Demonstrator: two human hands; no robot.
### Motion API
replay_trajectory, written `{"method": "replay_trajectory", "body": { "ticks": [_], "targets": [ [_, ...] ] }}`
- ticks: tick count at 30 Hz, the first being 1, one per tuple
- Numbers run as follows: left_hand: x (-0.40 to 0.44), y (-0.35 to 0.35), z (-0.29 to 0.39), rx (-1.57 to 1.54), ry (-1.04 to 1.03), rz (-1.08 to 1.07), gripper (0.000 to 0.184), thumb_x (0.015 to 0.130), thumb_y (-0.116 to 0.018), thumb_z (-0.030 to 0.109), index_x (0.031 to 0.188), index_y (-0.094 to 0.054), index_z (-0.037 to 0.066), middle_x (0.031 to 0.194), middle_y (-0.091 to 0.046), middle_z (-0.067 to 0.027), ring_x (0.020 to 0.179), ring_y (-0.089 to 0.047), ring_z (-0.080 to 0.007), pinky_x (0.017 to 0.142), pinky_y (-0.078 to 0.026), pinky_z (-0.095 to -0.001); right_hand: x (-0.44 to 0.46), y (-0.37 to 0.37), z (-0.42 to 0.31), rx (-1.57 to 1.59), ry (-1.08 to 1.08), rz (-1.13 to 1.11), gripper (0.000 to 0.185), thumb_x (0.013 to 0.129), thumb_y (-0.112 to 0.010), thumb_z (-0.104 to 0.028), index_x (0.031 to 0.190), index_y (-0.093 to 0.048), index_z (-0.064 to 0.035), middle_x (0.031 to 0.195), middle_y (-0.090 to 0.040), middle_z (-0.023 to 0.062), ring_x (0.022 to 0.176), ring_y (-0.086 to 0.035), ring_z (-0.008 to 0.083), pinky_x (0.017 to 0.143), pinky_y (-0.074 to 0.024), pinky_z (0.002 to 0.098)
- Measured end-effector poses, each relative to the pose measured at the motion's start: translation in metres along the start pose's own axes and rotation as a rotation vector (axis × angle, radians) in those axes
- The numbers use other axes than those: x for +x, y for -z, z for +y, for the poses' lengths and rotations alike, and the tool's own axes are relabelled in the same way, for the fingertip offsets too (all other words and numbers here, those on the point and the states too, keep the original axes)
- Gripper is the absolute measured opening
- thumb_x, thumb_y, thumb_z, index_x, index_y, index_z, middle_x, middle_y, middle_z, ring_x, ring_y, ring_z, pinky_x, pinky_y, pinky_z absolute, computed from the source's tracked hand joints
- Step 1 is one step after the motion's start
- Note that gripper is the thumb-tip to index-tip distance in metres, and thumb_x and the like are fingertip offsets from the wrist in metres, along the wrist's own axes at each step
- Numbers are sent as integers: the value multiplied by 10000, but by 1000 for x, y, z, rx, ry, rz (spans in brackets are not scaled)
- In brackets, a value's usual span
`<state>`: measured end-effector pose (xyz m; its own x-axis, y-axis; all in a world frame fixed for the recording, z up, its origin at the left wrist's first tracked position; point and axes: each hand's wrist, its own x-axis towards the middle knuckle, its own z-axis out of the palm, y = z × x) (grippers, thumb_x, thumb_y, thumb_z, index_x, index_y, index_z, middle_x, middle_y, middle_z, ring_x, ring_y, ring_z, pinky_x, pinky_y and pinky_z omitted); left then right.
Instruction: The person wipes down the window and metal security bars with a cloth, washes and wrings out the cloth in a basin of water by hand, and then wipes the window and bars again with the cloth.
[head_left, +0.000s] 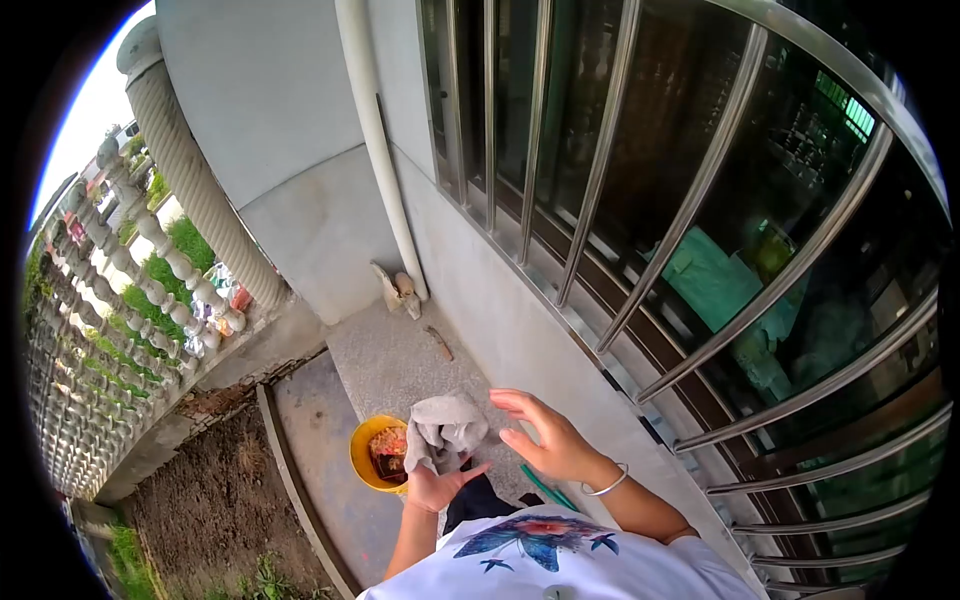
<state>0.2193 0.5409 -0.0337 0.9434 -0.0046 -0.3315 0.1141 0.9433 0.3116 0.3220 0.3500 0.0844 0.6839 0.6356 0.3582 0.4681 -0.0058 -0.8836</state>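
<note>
A crumpled grey cloth (447,420) hangs over the fingers of my left hand (437,488), which holds it from below. The thumb of that hand sticks out to the right, while its other fingers are partly covered by the cloth. My right hand (548,438) is raised just right of the cloth, apart from it, with fingers stretched and nothing in them. A bracelet circles my right wrist. Left of the cloth a yellow bucket (357,462) stands on the concrete floor, containing reddish and brown stuff that I cannot make out.
A barred window (690,215) runs along the right wall. A white drainpipe (372,130) descends to the corner, with pale broken pieces (398,290) at its foot. A green hose (545,487) lies near me. Left are a soil bed (230,500) and a balustrade (150,230).
</note>
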Motion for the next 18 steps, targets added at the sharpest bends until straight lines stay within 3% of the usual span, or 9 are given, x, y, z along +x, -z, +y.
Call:
{"method": "replay_trajectory", "body": {
  "ticks": [1,5,7,10,13,15,16,17,18],
  "targets": [
    [20,-1,10,-21,70,-57,634,919,-386,603,1402,-418,195,1420,-451,-64,1309,-410,-337,1056,-273,-662,5,12,9,-247,2,-37,343,911,-590,-137,1241,-541,-57,1295,-502,153,1212,-520,273,981,-443,369],
    [114,-4,71,158,71,-146,575,940,-417,539,1399,-425,193,1413,-465,-46,1298,-432,-291,1063,-320,-576,26,42,34,-361,-121,61,256,876,-588,-51,1131,-612,-41,1274,-507,157,1195,-521,294,988,-443,377],
    [178,-14,121,424,-59,-165,503,977,-402,468,1393,-434,187,1383,-495,-23,1282,-453,-246,1038,-375,-467,47,58,41,-524,-9,395,167,874,-590,-56,1029,-653,-39,1237,-521,152,1160,-543,303,918,-477,384],
    [255,-85,203,325,-80,-366,537,1011,-329,448,1452,-351,142,1392,-485,-49,1288,-446,-246,1054,-375,-416,75,72,38,-857,71,755,147,863,-550,6,971,-643,-32,1166,-509,175,1015,-551,292,821,-494,362],
    [293,-217,265,571,-433,-544,584,1025,-301,405,1504,-217,81,1504,-329,-94,1359,-358,-250,1111,-319,-404,103,87,48,-923,126,958,152,859,-535,20,992,-604,-10,1175,-479,166,1028,-535,290,834,-484,365],
    [322,-302,299,428,-538,-819,555,1034,-289,340,1508,-189,69,1538,-261,-80,1393,-302,-240,1136,-274,-394,119,91,55,-1040,151,955,181,836,-537,40,995,-602,-17,1173,-475,161,1031,-538,288,845,-479,366],
    [336,-346,313,503,-731,-860,543,1037,-281,304,1519,-151,88,1547,-232,-75,1403,-277,-236,1144,-254,-389,122,92,59,-1048,144,966,181,836,-537,40,995,-602,-17,1173,-475,161,1031,-538,288,845,-479,366],
    [342,-388,320,553,-820,-966,579,1027,-317,287,1526,-98,90,1554,-208,-81,1410,-253,-235,1146,-232,-379,120,92,64,-1119,127,921,197,822,-536,54,993,-603,-17,1166,-479,160,1028,-541,288,846,-480,368],
    [364,-422,330,698,-1010,-874,660,992,-429,279,1518,-94,66,1537,-228,-118,1396,-271,-239,1134,-236,-368,122,93,70,-1190,113,875,214,808,-534,67,992,-604,-18,1160,-482,159,1024,-543,287,848,-480,369]
  ]
}}
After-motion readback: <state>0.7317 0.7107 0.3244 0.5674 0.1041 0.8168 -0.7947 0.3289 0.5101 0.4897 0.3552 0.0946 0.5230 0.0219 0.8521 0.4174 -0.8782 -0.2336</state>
